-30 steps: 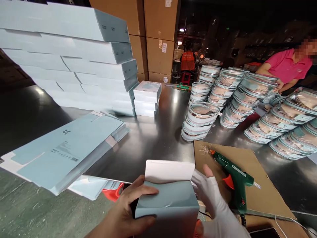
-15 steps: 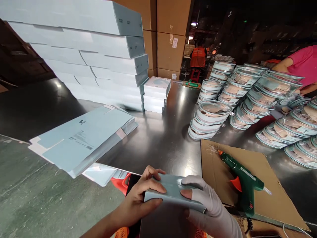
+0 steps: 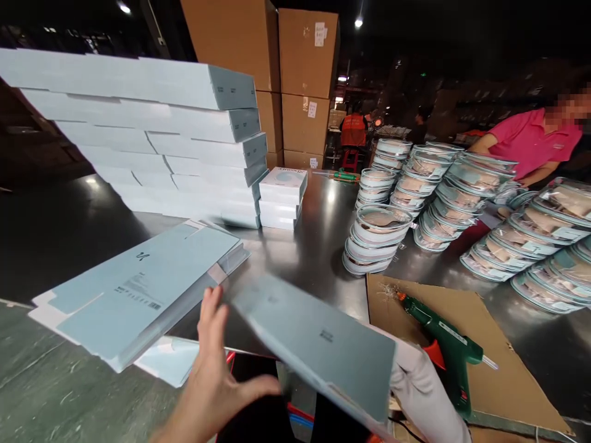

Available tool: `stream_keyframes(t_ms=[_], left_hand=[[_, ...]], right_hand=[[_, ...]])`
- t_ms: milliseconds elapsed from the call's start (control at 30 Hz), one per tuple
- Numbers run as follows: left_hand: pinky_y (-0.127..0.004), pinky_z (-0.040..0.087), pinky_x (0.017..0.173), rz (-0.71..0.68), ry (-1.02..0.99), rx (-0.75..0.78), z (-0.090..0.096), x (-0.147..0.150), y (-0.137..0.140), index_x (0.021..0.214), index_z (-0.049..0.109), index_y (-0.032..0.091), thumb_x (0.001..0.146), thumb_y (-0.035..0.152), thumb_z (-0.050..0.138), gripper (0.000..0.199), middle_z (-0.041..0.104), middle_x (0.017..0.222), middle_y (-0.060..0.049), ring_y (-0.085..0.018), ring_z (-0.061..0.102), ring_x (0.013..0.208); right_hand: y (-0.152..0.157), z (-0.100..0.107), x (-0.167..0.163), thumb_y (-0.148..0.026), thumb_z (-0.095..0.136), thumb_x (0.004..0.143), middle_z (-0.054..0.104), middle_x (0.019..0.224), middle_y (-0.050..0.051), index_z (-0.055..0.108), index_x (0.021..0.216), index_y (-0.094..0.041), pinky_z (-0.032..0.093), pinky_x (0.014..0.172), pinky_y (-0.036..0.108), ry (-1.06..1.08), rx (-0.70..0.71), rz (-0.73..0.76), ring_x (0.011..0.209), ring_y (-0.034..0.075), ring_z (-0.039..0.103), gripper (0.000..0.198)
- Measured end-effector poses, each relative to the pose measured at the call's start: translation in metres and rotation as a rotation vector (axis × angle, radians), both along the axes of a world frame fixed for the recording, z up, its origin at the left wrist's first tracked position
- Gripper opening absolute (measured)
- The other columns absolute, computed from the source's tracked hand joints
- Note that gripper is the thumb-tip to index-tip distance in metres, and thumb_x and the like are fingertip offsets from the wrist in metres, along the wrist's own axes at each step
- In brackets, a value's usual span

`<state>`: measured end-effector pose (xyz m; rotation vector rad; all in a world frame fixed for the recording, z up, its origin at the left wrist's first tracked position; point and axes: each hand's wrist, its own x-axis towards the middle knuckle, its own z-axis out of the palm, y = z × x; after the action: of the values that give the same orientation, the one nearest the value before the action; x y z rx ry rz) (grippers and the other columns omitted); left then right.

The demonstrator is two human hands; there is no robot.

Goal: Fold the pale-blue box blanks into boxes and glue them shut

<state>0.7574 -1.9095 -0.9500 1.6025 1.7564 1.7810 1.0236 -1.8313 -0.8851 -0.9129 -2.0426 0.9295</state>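
A pale blue carton [image 3: 318, 338] is tilted in the air over the table's front edge, slightly blurred, with small dark print on its face. My right hand [image 3: 418, 378], in a white glove with bare fingertips, grips its right end; the fingers are mostly hidden behind it. To the left of the carton, my left hand [image 3: 215, 369] is bare and open, thumb and fingers spread and apart from it. Flattened light-blue cartons [image 3: 143, 283] lie in a pile just beyond my left hand.
White-blue boxes [image 3: 152, 141] form a tall stack at the back left, beside a short box stack [image 3: 282, 197]. Lidded oval containers [image 3: 376, 240] stand in several piles to the right. A green glue gun [image 3: 443, 329] lies on cardboard [image 3: 508, 369]. Across the table is a person in pink [image 3: 526, 144].
My left hand has let go of the carton and opened, moving left. My right hand has raised and turned the carton so its long face shows. The view has tilted up.
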Motion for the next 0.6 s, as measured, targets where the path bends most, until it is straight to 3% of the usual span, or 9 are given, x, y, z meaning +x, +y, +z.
stream_keyframes(t_ms=[67,133,233,300,333,400,467,533,600], left_hand=[[-0.071,0.015,0.125,-0.211,0.375,-0.050,0.019,-0.013,-0.004,0.163,0.026,0.045,0.062,0.058,0.095,0.123,0.030,0.173,-0.009,-0.048,0.019,0.159],[-0.068,0.036,0.119,-0.392,0.426,-0.191,0.030,-0.025,-0.008,0.159,0.040,0.042,0.064,0.056,0.094,0.110,0.054,0.160,-0.011,-0.049,0.044,0.148],[-0.054,0.058,0.102,-0.350,0.008,-0.336,0.026,-0.036,-0.016,0.142,0.065,0.034,0.070,0.061,0.086,0.080,0.073,0.139,-0.011,-0.045,0.068,0.124],[-0.050,0.063,0.091,-0.279,-0.377,-0.412,0.017,-0.037,-0.021,0.125,0.076,0.025,0.064,0.074,0.081,0.078,0.082,0.116,-0.013,-0.044,0.074,0.108],[-0.050,0.063,0.087,-0.261,-0.536,-0.447,0.014,-0.035,-0.023,0.115,0.079,0.021,0.059,0.080,0.081,0.081,0.084,0.102,-0.012,-0.044,0.076,0.101],[-0.048,0.063,0.079,-0.251,-0.732,-0.488,0.012,-0.032,-0.026,0.100,0.081,0.018,0.046,0.084,0.084,0.085,0.083,0.083,-0.011,-0.043,0.076,0.091],[-0.044,0.061,0.070,-0.263,-0.805,-0.499,0.012,-0.030,-0.027,0.091,0.081,0.018,0.041,0.082,0.087,0.082,0.079,0.074,-0.009,-0.041,0.075,0.086],[-0.041,0.059,0.063,-0.300,-0.825,-0.503,0.012,-0.032,-0.026,0.082,0.080,0.019,0.043,0.081,0.088,0.073,0.075,0.066,-0.008,-0.038,0.074,0.079],[-0.038,0.057,0.062,-0.332,-0.803,-0.491,0.009,-0.037,-0.024,0.074,0.079,0.020,0.046,0.078,0.089,0.064,0.071,0.061,-0.005,-0.032,0.070,0.070]], right_hand=[[0.004,0.028,-0.002,-0.051,0.044,0.106,0.053,0.060,-0.002,0.060,0.066,-0.020,0.043,0.057,0.023,-0.162,0.092,0.124,0.056,0.012,0.050,0.053],[0.019,0.050,-0.004,-0.057,0.036,0.107,0.056,0.062,-0.002,0.063,0.072,-0.020,0.042,0.055,0.023,-0.275,0.181,0.231,0.056,0.012,0.051,0.057],[0.074,0.069,-0.007,-0.066,0.032,0.104,0.077,0.109,0.009,0.068,0.124,-0.022,0.056,0.088,0.035,-0.257,0.387,-0.005,0.099,0.024,0.072,0.061],[0.125,0.073,-0.008,-0.057,0.045,0.100,0.057,0.150,0.021,0.056,0.142,-0.014,0.035,0.119,0.053,-0.225,0.503,-0.283,0.141,0.036,0.049,0.062],[0.151,0.074,-0.009,-0.052,0.056,0.094,0.050,0.156,0.025,0.057,0.140,-0.010,0.025,0.123,0.060,-0.238,0.521,-0.342,0.149,0.041,0.037,0.062],[0.195,0.073,-0.012,-0.042,0.070,0.085,0.058,0.149,0.023,0.068,0.122,-0.013,0.019,0.123,0.064,-0.267,0.517,-0.372,0.149,0.044,0.036,0.047],[0.222,0.072,-0.013,-0.040,0.074,0.083,0.073,0.123,0.016,0.071,0.098,-0.017,0.030,0.119,0.062,-0.255,0.495,-0.372,0.134,0.038,0.054,0.028],[0.232,0.075,-0.012,-0.046,0.073,0.087,0.074,0.102,0.009,0.068,0.087,-0.018,0.041,0.111,0.056,-0.148,0.485,-0.412,0.114,0.029,0.064,0.029],[0.227,0.087,-0.008,-0.054,0.066,0.092,0.070,0.102,0.007,0.066,0.093,-0.018,0.044,0.107,0.054,0.065,0.486,-0.490,0.109,0.026,0.064,0.037]])
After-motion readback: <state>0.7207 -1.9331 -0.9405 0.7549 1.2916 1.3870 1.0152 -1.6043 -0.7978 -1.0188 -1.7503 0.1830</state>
